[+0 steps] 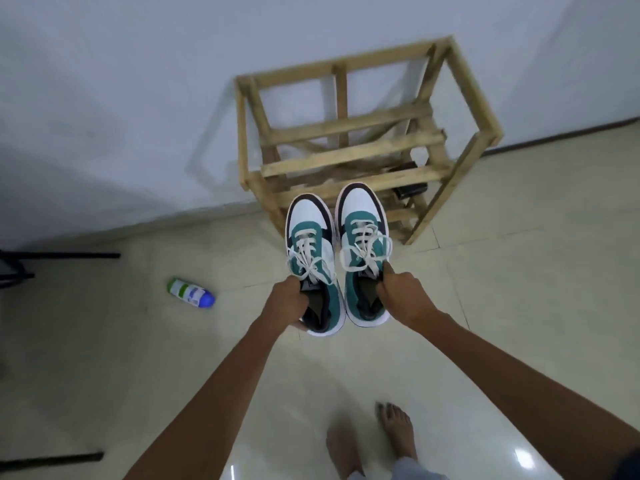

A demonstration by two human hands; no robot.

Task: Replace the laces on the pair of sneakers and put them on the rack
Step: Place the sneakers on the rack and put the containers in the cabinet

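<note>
Both sneakers are laced with cream laces tied in bows, held in the air side by side, toes toward the wooden shoe rack (360,147). Left hand (284,303) grips the left sneaker (310,244) at its collar; right hand (403,292) grips the right sneaker (362,233) the same way. The rack stands against the wall, just beyond the toes. A spray can (190,293) lies on the tiled floor (519,271) to the left.

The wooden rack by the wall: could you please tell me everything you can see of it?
The wooden rack is an open frame of pale, rough-looking slats with slatted shelves. It stands upright on the tiled floor against the white wall. A dark object, too hidden to identify, sits low inside. The held sneakers overlap its front edge in view; contact cannot be told.
</note>
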